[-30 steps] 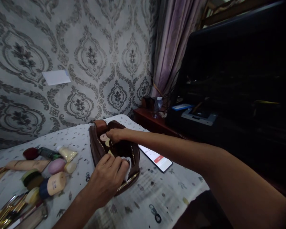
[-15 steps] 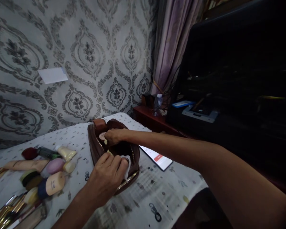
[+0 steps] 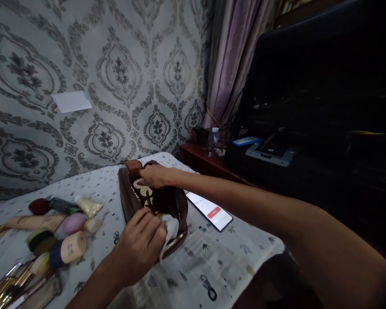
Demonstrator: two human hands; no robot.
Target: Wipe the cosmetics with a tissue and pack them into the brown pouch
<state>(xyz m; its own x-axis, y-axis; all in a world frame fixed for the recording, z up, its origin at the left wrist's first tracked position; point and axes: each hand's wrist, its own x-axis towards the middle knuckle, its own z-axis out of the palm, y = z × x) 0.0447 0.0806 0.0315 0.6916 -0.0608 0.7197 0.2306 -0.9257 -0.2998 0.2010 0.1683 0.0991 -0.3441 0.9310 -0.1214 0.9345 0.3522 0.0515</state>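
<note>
A brown zippered bag (image 3: 126, 197) lies unzipped on the bed, its mouth facing up. My left hand (image 3: 141, 246) is closed at the near side of the mouth, with a crumpled white cloth or tissue (image 3: 171, 228) bunched at its fingers. My right hand (image 3: 156, 176) reaches across to the far rim beside the tan leather tab (image 3: 134, 168); its fingers are curled and appear to grip the bag's edge, their tips partly hidden. Pale round shapes (image 3: 146, 191) show on the dark inside of the bag.
Left of the bag lie several cosmetics: a cream tube (image 3: 89, 207), a pink sponge (image 3: 75, 223), a navy-and-beige bottle (image 3: 68, 249) and gold-handled brushes (image 3: 14, 281). A lit phone (image 3: 210, 211) rests to its right. A plastic bottle (image 3: 213, 139) stands on the red-brown stand.
My right hand has lifted and shifted slightly toward the far rim, uncovering more pale shapes inside. The white cloth now shows more beside my left hand, which has moved slightly toward me.
</note>
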